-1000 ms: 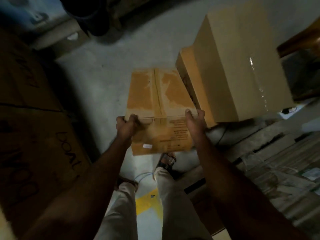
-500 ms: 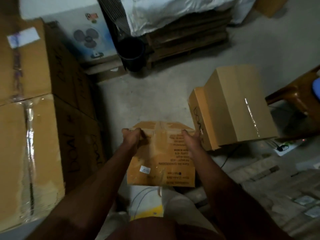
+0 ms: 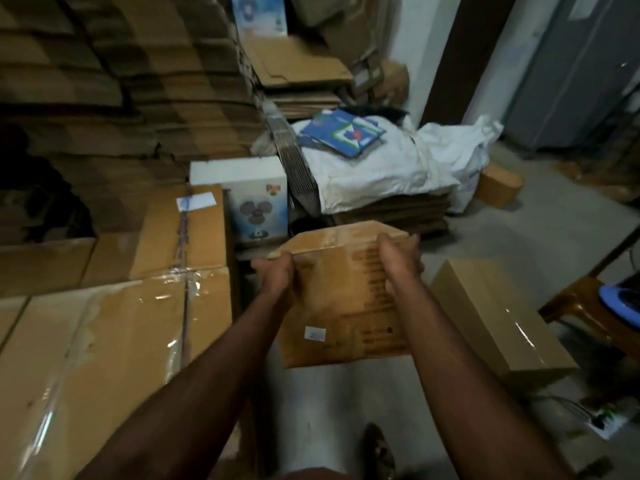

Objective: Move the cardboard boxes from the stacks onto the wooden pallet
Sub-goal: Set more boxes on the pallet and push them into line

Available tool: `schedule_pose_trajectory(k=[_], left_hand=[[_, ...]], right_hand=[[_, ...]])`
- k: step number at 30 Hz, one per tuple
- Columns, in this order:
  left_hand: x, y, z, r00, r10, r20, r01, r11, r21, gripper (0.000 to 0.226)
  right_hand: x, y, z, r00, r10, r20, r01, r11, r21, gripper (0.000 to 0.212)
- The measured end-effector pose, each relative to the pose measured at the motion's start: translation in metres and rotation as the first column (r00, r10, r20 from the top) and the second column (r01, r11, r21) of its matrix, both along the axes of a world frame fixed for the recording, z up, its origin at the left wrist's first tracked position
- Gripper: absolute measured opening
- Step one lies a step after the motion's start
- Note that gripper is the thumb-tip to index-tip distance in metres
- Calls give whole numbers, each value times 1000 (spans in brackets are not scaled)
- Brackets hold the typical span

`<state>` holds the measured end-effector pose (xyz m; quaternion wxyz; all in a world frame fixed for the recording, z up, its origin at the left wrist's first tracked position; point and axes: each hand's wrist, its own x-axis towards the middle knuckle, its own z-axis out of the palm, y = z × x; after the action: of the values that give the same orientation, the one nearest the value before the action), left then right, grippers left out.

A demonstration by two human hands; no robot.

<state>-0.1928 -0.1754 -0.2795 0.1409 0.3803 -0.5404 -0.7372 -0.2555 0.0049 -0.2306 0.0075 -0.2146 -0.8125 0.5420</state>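
Observation:
I hold a small brown cardboard box (image 3: 341, 306) in front of me at mid-frame, tilted with its printed side toward me and a white label near its lower left. My left hand (image 3: 275, 271) grips its upper left edge and my right hand (image 3: 398, 261) grips its upper right edge. Large taped cardboard boxes (image 3: 104, 341) are stacked at my left. Another plain cardboard box (image 3: 495, 320) lies to the right of the held box, lower down. The wooden pallet is not in view.
Piles of flattened cardboard (image 3: 131, 81) rise at the back left. A white fan carton (image 3: 252, 199) stands behind the held box, beside a white sack (image 3: 388, 168) on flat cardboard. A brown chair (image 3: 585, 299) stands at the right. Grey concrete floor (image 3: 519, 230) lies ahead.
The view has swung up from the floor to the room ahead. The held box has come up with both hands and now shows mostly its printed side.

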Motion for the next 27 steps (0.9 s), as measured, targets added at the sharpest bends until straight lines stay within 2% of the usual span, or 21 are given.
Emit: schedule_pose_trajectory(k=[3, 7, 12, 16, 20, 27], left_hand=[[6, -40, 46, 989, 30, -146, -32, 999, -10, 64], [13, -97, 90, 967, 7, -255, -23, 998, -60, 72], [22, -156, 139, 935, 105, -338, -154, 981, -121, 63], [32, -207, 152, 918, 192, -347, -263, 950, -170, 59], [44, -258, 164, 892, 310, -328, -399, 881, -252, 59], [80, -339, 157, 856, 430, -288, -509, 799, -320, 58]], right_hand=[[15, -40, 48, 986, -15, -164, 2, 997, -78, 69], [28, -87, 90, 951, -29, -308, -52, 966, -252, 48], [35, -149, 119, 915, 64, -399, -200, 930, -308, 71], [16, -209, 119, 892, 147, -428, -305, 894, -329, 67], [12, -272, 120, 880, 229, -416, -400, 830, -388, 70], [20, -370, 99, 840, 407, -359, -534, 738, -412, 61]])
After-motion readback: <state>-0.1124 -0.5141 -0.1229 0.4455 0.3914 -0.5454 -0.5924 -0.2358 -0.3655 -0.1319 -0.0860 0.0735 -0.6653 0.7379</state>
